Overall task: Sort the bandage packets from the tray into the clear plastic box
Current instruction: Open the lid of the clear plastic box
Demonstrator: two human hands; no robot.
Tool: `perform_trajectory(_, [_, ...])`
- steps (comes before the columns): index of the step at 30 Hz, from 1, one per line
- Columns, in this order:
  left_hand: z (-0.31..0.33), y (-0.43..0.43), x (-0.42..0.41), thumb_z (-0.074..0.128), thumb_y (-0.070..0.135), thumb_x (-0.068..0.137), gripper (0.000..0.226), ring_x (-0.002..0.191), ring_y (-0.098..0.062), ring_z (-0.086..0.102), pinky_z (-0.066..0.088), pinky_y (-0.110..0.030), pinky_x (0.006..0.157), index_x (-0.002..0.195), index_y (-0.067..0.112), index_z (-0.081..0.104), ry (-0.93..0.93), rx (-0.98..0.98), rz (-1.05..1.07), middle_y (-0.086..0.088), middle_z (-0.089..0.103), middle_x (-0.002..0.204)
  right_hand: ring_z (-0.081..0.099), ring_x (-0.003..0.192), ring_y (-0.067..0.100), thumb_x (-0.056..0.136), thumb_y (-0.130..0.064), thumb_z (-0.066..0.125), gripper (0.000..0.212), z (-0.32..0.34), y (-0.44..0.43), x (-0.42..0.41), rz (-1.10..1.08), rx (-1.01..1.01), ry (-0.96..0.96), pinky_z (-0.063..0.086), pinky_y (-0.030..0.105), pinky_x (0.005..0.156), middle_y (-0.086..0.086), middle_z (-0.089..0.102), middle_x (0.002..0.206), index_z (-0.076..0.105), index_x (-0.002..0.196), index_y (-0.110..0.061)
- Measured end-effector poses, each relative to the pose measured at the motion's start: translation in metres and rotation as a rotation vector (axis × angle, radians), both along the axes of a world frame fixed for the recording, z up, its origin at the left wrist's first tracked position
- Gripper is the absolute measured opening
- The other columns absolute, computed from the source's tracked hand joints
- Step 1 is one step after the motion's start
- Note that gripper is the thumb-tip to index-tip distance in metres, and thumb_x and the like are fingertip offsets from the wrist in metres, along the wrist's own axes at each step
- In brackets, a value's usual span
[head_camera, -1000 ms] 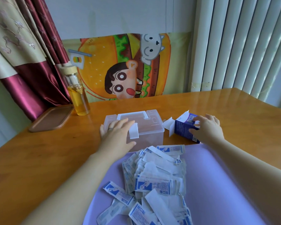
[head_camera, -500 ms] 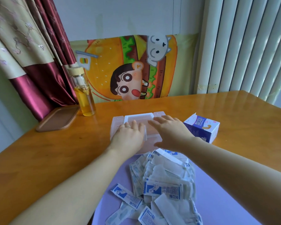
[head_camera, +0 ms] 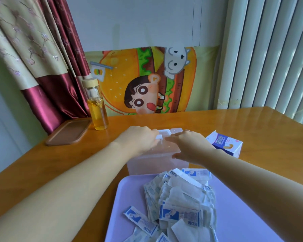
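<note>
The clear plastic box [head_camera: 156,164] stands on the table just beyond the lilac tray [head_camera: 243,217], with its lid on. My left hand [head_camera: 138,139] lies over the lid's left part, fingertips curled on the small white latch [head_camera: 159,136]. My right hand [head_camera: 189,146] rests on the lid's right part, fingers stretched leftwards and thumb along the front edge. A loose heap of blue-and-white bandage packets [head_camera: 182,199] fills the tray's middle. Both forearms cross above the tray's near corners.
A blue-and-white bandage carton [head_camera: 226,144] stands open to the right of the box. At the back left are a glass bottle of yellow liquid [head_camera: 97,110] and a brown tray [head_camera: 68,131]. A cartoon cloth and curtains hang behind the wooden table [head_camera: 42,168].
My right hand left the carton and moved left onto the box lid. My left hand stayed on the lid, its fingers now at the white latch. The view has shifted slightly.
</note>
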State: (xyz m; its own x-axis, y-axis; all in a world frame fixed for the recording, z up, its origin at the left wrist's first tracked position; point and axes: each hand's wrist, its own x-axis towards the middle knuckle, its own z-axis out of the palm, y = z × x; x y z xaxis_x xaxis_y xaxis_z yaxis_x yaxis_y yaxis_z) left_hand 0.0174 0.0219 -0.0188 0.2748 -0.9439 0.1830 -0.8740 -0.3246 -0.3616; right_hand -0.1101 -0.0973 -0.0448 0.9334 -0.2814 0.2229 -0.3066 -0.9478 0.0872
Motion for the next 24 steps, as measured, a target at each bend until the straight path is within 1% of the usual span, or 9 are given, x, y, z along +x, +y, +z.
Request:
perform_trajectory(2, [-0.001,0.006,0.007,0.029,0.041,0.101,0.038,0.094,-0.025,0.06,0.045,-0.034,0.069,0.122,0.021,0.053,0.104,-0.152,-0.051,-0.003,0.065,0.11,0.049,0.119,0.021,0.084,-0.039,0.064,0.059,0.003,-0.003,-0.001,0.0,0.021,0.004,0.047,0.033,0.086,-0.004,0.056,0.131,0.041,0.139,-0.034])
perform_trajectory(4, [-0.004,0.012,0.01,0.036,0.043,0.099,0.035,0.094,-0.017,0.061,0.048,-0.03,0.07,0.121,0.025,0.056,0.237,-0.333,-0.077,0.004,0.066,0.11,0.049,0.12,0.019,0.084,-0.04,0.064,0.06,0.004,-0.006,-0.001,-0.008,0.044,-0.018,0.044,0.03,0.086,-0.006,0.054,0.134,0.041,0.139,-0.034])
perform_trajectory(6, [-0.01,0.015,0.015,0.045,0.043,0.096,0.033,0.094,-0.011,0.061,0.051,-0.026,0.072,0.121,0.026,0.059,0.402,-0.48,-0.061,0.007,0.067,0.11,0.049,0.121,0.017,0.084,-0.042,0.064,0.059,0.005,-0.008,0.0,-0.015,0.069,-0.028,0.044,0.029,0.087,-0.007,0.053,0.135,0.042,0.138,-0.034])
perform_trajectory(9, [-0.02,0.022,0.024,0.052,0.042,0.092,0.037,0.106,-0.011,0.058,0.049,-0.028,0.086,0.123,0.024,0.058,0.632,-0.686,-0.02,0.007,0.064,0.116,0.05,0.12,0.016,0.082,-0.044,0.066,0.059,0.008,-0.012,0.001,-0.014,0.101,-0.032,0.046,0.03,0.09,-0.009,0.053,0.135,0.044,0.137,-0.035])
perform_trajectory(12, [-0.032,0.029,0.029,0.055,0.042,0.09,0.051,0.128,-0.018,0.044,0.038,-0.031,0.099,0.136,0.021,0.047,0.851,-0.866,0.127,0.002,0.047,0.139,0.052,0.119,0.017,0.08,-0.046,0.067,0.059,0.011,-0.016,0.001,-0.015,0.125,-0.025,0.047,0.031,0.091,-0.009,0.055,0.134,0.047,0.135,-0.035])
perform_trajectory(15, [-0.042,0.034,0.028,0.056,0.05,0.087,0.069,0.135,-0.021,0.036,0.035,-0.039,0.105,0.145,0.024,0.031,1.19,-0.932,0.285,0.0,0.034,0.15,0.054,0.116,0.017,0.079,-0.047,0.068,0.058,0.015,-0.018,0.003,-0.016,0.144,-0.011,0.048,0.033,0.091,-0.008,0.057,0.132,0.05,0.133,-0.035])
perform_trajectory(17, [-0.047,0.035,0.028,0.056,0.052,0.087,0.071,0.134,-0.021,0.037,0.036,-0.041,0.106,0.146,0.025,0.028,1.252,-0.95,0.298,0.0,0.034,0.151,0.054,0.115,0.017,0.078,-0.047,0.069,0.058,0.018,-0.02,0.005,-0.008,0.161,0.0,0.047,0.033,0.092,-0.007,0.058,0.131,0.051,0.132,-0.034])
perform_trajectory(21, [-0.048,0.035,0.029,0.058,0.05,0.086,0.073,0.134,-0.021,0.038,0.038,-0.043,0.106,0.147,0.025,0.025,1.263,-0.956,0.282,0.0,0.033,0.151,0.053,0.118,0.015,0.078,-0.044,0.07,0.056,0.026,-0.026,0.008,0.007,0.222,0.007,0.043,0.027,0.095,-0.007,0.057,0.131,0.055,0.13,-0.03])
perform_trajectory(24, [-0.046,0.034,0.029,0.061,0.049,0.083,0.078,0.135,-0.021,0.037,0.038,-0.039,0.103,0.147,0.026,0.022,1.237,-0.945,0.262,0.001,0.03,0.153,0.055,0.113,0.01,0.078,-0.04,0.071,0.052,0.037,-0.029,0.011,0.046,0.268,-0.012,0.041,0.021,0.093,-0.007,0.06,0.127,0.059,0.126,-0.025])
